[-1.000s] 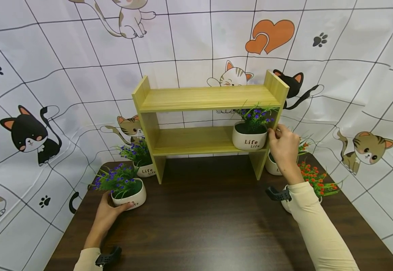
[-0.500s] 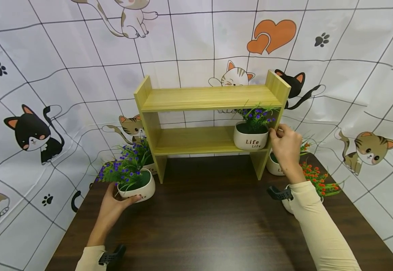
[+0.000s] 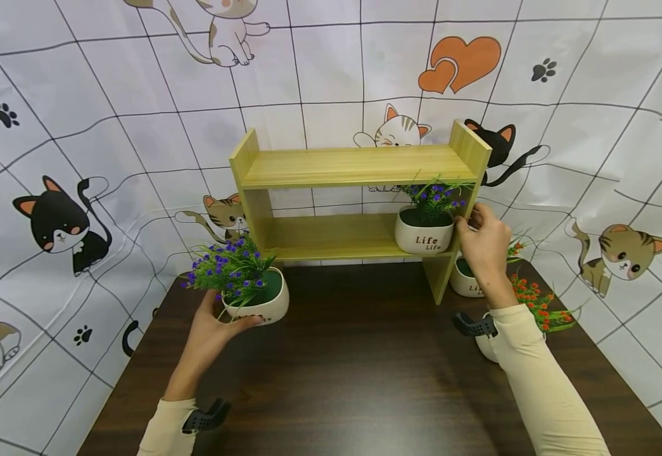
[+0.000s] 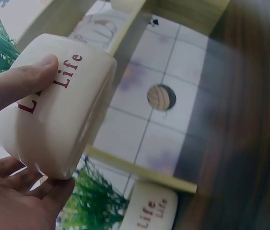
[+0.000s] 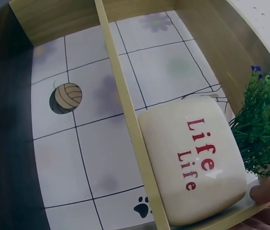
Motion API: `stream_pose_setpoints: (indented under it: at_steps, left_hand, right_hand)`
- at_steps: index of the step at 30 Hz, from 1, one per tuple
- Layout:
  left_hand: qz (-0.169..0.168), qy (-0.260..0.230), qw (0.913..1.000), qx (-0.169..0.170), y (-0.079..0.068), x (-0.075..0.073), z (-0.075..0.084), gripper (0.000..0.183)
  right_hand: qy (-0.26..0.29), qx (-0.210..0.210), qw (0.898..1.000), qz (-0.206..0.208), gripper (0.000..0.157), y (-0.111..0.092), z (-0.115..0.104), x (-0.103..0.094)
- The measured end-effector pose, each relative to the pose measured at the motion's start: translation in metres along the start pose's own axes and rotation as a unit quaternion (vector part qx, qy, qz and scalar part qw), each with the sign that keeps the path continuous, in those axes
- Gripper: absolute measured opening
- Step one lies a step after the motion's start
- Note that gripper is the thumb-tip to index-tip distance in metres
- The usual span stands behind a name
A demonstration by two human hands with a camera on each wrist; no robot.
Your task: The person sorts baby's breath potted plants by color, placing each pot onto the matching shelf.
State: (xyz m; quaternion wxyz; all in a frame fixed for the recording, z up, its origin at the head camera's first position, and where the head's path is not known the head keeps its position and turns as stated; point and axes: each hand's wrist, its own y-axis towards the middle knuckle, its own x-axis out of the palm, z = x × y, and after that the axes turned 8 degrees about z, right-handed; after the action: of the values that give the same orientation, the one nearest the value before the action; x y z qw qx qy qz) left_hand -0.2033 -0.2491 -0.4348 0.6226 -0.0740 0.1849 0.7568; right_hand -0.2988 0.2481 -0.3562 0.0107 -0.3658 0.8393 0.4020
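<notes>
My left hand (image 3: 211, 332) holds a white oval flowerpot (image 3: 265, 304) with purple flowers and green grass, raised in front of the shelf's left side. Its thumb lies across the "Life" lettering and the other fingers curl beneath, as the left wrist view shows. My right hand (image 3: 486, 244) grips the right side panel of the yellow wooden shelf (image 3: 353, 166). In the right wrist view the thumb (image 5: 269, 187) is inside the panel, close by another white flowerpot (image 5: 194, 160) with purple flowers. That pot sits at the right end of the middle board.
Right of the shelf stand a white pot (image 3: 467, 284) and a plant with orange flowers (image 3: 536, 304), both partly behind my right arm. Another "Life" pot (image 4: 151, 206) stands by the shelf's left side. Everything stands on a dark wooden table (image 3: 353, 367) before a cat-patterned wall.
My left hand has lifted the flowerpot and carried it right and toward the shelf, now covering the plant behind it. My right hand has stayed at the shelf's side panel.
</notes>
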Motion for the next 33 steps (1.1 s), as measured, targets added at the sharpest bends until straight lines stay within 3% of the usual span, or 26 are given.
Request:
stream_pose_setpoints:
  at_steps: [9,17,24,33]
  left_hand:
    - [-0.011,-0.023,0.9994,0.024,0.011,0.025,0.022,0.093]
    - [-0.039,-0.041,0.9983,0.014,0.025,0.051,0.049,0.106]
    - [-0.058,-0.062,0.9954,0.044,0.037,0.075,0.069,0.094]
    - [-0.062,-0.079,0.9933,0.058,0.056,0.1,0.082,0.094]
  right_hand:
    - [0.004,0.008,1.0,0.004,0.029,0.003,-0.002,-0.004]
    - [0.012,0.021,1.0,0.013,0.026,0.004,-0.006,-0.006]
    - [0.011,0.05,0.999,-0.005,0.027,0.005,-0.008,-0.006]
    - [0.007,0.06,0.998,-0.011,0.028,0.008,-0.008,-0.007]
